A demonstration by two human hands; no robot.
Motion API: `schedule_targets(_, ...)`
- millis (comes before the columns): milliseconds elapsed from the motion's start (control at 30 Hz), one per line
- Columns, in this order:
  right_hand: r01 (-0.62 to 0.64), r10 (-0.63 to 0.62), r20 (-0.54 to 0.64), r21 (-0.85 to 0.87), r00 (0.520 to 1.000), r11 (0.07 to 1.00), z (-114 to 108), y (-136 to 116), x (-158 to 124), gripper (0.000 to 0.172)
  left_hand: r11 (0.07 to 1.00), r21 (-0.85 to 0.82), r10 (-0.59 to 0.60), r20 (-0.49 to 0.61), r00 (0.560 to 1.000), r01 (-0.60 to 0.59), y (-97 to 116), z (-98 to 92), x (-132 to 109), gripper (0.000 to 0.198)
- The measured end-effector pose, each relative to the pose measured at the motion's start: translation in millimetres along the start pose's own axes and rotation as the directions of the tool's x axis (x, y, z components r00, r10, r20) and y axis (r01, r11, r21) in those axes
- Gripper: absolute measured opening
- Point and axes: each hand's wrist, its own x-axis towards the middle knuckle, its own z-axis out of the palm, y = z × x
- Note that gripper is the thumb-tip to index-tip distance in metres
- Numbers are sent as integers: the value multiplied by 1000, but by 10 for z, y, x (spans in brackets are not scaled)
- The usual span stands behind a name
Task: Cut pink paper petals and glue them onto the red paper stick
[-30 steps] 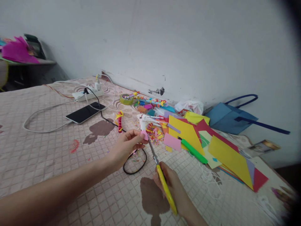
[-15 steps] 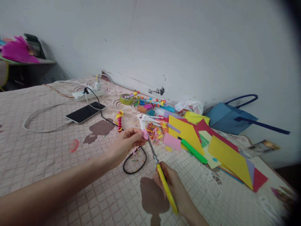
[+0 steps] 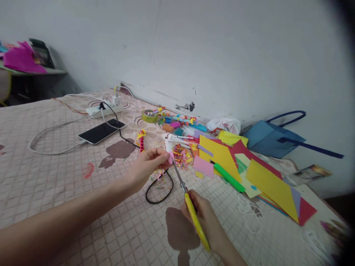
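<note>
My left hand pinches a small pink paper piece above the patterned sheet. My right hand grips yellow-handled scissors, whose blades reach up to the pink piece. Just behind lies a heap of tiny coloured paper scraps and a loose pink paper square. A black cable loop lies under my hands.
Yellow, red and purple paper sheets and a green marker spread to the right. A blue bag leans on the wall. A phone, power strip and white cables lie to the left. Tape roll and pens sit by the wall.
My hands and the scissors stay almost in place; the left hand has turned the pink piece slightly against the blades. The view has shifted a little.
</note>
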Motion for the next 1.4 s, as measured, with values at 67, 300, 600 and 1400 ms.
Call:
schedule_targets(67, 0, 0, -6, -19, 1000, 1000, 0, 16, 4, 22, 1000, 15, -3, -8, 1000, 3, 3, -5, 5, 17)
schedule_targets(300, 0, -1, -20, -64, 1000, 998, -9, 7, 20, 20, 989, 147, 9, -33, 999, -4, 43, -46, 28, 18)
schedule_targets(600, -16, 16, -8, 1, 1000, 1000, 8, 13, 21, 22, 988, 158, -2, -25, 1000, 6, 79, -37, 30, 18)
schedule_targets(1400, 14, -11, -57, 47, 998, 999, 61, -35, 49, 19, 997, 9, -75, 53, 996, 74, -13, -9, -25, 17)
